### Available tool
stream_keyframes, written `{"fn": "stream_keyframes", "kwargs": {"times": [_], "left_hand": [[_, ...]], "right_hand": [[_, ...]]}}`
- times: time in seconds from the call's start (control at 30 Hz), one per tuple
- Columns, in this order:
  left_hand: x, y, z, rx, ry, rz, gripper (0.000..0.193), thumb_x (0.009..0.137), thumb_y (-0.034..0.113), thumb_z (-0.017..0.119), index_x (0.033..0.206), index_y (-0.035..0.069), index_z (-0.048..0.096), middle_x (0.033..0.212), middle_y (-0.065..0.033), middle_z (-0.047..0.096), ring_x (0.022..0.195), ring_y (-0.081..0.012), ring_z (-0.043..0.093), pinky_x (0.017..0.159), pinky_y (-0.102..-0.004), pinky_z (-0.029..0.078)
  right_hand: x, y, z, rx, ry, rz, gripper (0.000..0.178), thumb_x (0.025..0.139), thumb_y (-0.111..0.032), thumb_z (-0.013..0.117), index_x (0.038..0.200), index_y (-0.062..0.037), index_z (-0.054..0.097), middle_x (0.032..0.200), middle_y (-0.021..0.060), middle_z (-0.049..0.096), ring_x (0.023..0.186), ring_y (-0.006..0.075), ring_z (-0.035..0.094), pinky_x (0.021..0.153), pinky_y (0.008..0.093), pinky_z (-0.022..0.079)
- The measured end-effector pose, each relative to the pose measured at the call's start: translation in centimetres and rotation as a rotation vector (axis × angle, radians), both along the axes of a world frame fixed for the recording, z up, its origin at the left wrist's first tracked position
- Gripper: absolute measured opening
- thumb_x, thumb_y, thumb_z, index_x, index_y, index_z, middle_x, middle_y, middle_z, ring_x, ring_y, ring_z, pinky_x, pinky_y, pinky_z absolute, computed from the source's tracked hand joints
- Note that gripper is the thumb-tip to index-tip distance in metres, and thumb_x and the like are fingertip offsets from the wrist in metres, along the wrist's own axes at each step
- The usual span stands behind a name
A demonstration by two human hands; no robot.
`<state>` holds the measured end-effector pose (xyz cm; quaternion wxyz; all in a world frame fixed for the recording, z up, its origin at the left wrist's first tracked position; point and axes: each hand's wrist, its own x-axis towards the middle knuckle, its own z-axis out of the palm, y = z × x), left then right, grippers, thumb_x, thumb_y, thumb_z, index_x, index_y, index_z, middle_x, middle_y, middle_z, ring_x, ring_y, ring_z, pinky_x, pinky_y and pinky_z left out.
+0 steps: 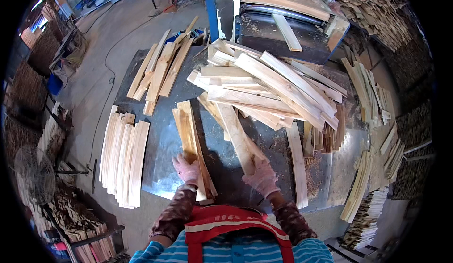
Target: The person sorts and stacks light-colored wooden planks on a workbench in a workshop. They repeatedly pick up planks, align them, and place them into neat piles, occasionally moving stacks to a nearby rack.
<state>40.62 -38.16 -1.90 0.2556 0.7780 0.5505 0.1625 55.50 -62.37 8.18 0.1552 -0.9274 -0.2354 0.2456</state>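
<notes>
Pink-white gloves cover both hands. With my right hand [262,178] I grip the near end of a long wooden board [236,138], which slants away to the far left, its far end by the big heap. My left hand [186,169] rests against the left edge of a few narrow boards [188,128] lying lengthwise before me, its fingers stretched out. A large jumbled heap of pale boards [269,86] covers the far middle of the dark metal table [163,161]. Another board [297,168] lies lengthwise to the right of my right hand.
A neat row of boards [123,157] lies at the table's left edge, with looser boards [163,69] beyond. At the back stands a blue-framed machine [224,15] with a board [287,33] on its bed. A fan [35,174] stands left; stacked wood [365,218] is at right.
</notes>
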Motion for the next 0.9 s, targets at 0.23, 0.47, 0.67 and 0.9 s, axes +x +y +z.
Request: {"fn": "stream_keyframes", "kwargs": {"times": [0.23,0.47,0.67,0.9], "left_hand": [[7.0,-2.1,3.2,-1.405,-0.729,-0.163,0.052,0.082,0.013,0.072,0.130,-0.001,0.059,0.109,-0.0127,0.071,0.103,-0.0229,0.066,0.095,-0.0350,0.051],[6.4,3.7,13.4,-1.638,-0.928,-0.312,0.059,0.076,0.014,0.071,0.129,-0.005,0.053,0.107,-0.0178,0.065,0.096,-0.0279,0.065,0.090,-0.0419,0.055],[-3.2,7.4,16.8,-1.429,-0.863,-0.346,0.063,0.077,0.013,0.074,0.133,-0.003,0.052,0.115,-0.0155,0.065,0.109,-0.0276,0.064,0.099,-0.0418,0.051],[-10.3,3.7,2.7,-1.130,-0.775,-0.099,0.050,0.078,0.000,0.069,0.127,0.003,0.060,0.104,-0.0083,0.071,0.090,-0.0214,0.068,0.083,-0.0320,0.056]], "right_hand": [[-3.4,3.2,-1.4,0.315,0.013,0.187,0.056,0.085,-0.047,0.066,0.128,-0.0130,0.054,0.108,0.0164,0.065,0.091,0.0398,0.066,0.078,0.0489,0.054],[7.0,1.6,-9.7,-0.081,-0.405,0.171,0.082,0.082,-0.058,0.067,0.141,-0.0034,0.047,0.149,0.0180,0.044,0.135,0.0410,0.043,0.107,0.0511,0.039],[9.1,1.7,-8.7,-0.105,0.303,-0.085,0.060,0.083,-0.051,0.068,0.127,-0.0106,0.058,0.115,0.0206,0.068,0.112,0.0382,0.063,0.095,0.0463,0.049],[5.3,2.4,-6.4,0.039,0.300,-0.039,0.048,0.085,-0.046,0.063,0.109,-0.0041,0.065,0.108,0.0219,0.069,0.107,0.0408,0.063,0.091,0.0454,0.049]]}}
